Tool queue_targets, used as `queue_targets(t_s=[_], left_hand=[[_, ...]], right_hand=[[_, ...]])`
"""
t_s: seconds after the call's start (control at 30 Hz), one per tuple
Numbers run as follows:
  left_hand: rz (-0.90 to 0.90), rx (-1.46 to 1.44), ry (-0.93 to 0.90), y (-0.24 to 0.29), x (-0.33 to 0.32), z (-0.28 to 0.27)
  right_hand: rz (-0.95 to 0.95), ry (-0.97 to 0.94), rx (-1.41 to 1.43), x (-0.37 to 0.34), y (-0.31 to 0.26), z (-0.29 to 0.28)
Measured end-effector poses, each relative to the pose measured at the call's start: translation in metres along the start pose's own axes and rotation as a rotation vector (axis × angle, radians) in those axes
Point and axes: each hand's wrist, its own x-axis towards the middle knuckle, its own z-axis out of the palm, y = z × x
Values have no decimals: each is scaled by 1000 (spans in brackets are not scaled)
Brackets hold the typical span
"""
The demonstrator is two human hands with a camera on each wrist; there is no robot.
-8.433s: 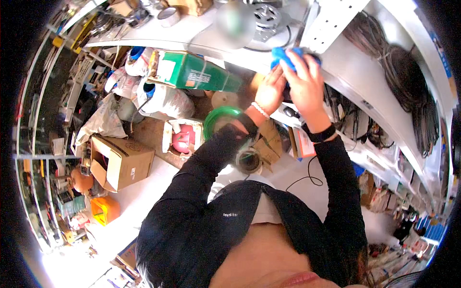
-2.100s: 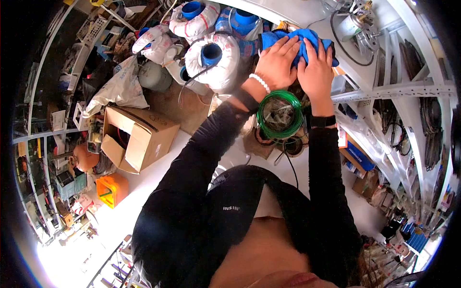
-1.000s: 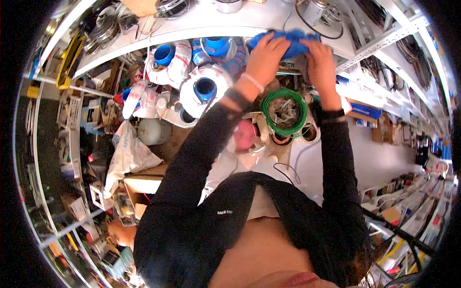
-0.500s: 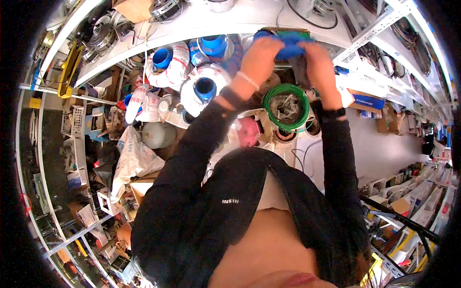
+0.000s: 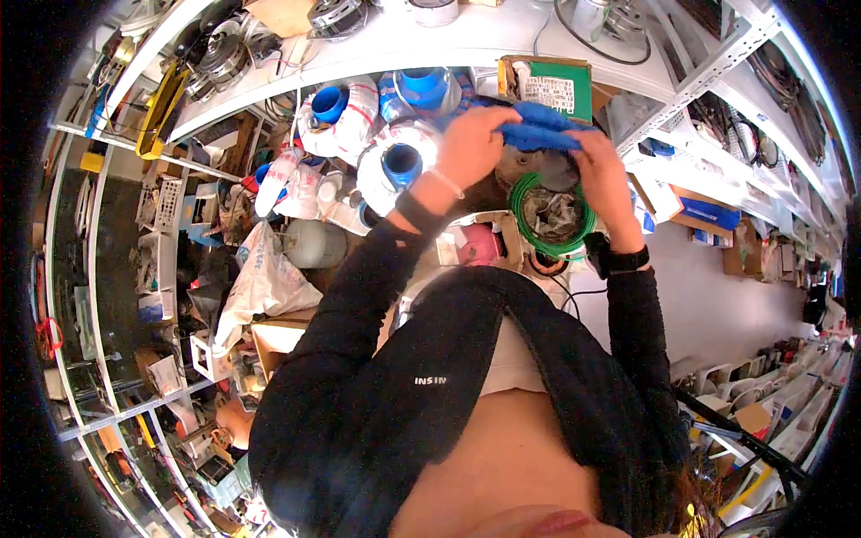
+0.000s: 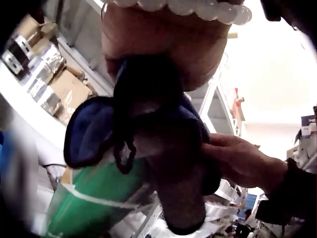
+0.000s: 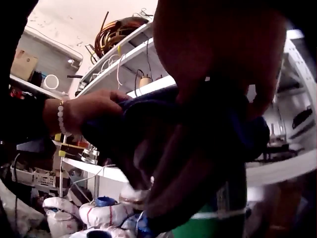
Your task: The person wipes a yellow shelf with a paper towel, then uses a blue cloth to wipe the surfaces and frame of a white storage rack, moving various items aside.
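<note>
A blue cloth (image 5: 538, 125) with a dark edge is stretched between the two hands in the head view. The left hand (image 5: 473, 148) pinches its left end, and the right hand (image 5: 608, 179) grips its right end. Folds of the cloth (image 6: 91, 131) hang below the left hand (image 6: 163, 42) in the left wrist view, with the right hand (image 6: 247, 163) at the far side. Dark and bunched, the cloth (image 7: 183, 153) also hangs under the right hand (image 7: 218, 54) in the right wrist view; those fingertips are in shadow.
A green box (image 5: 556, 82) lies just beyond the cloth, by the white shelf (image 5: 484, 40). White-wrapped rolls (image 5: 395, 148) with blue cores stand left of the hands. Below the cloth are a green wire coil (image 5: 587, 224) and a pink object (image 5: 475, 244) in a box.
Earlier both hands lay flat on the bunched cloth; now they hold it by its ends, nearer the body. More of the green box shows behind it, and the head view has shifted.
</note>
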Motion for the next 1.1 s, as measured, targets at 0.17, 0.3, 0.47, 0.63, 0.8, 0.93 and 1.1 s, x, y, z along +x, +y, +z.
queue_targets(t_s=[0.17, 0.3, 0.47, 0.63, 0.8, 0.93, 1.1], left_hand=[[-7, -104, 132, 17, 37, -39], [195, 43, 204, 25, 67, -57], [275, 221, 292, 19, 104, -57], [319, 230, 276, 23, 128, -63], [501, 340, 356, 25, 80, -39], [333, 285, -28, -26, 13, 7], [134, 52, 158, -24, 13, 27]], right_hand=[[-91, 118, 74, 47, -18, -44], [-187, 119, 16, 79, -7, -63], [-371, 240, -113, 119, 4, -75], [-196, 214, 157, 127, -30, -94], [-324, 195, -145, 93, 5, -68], [-35, -196, -214, 45, 33, -47], [36, 16, -199, 60, 34, -42]])
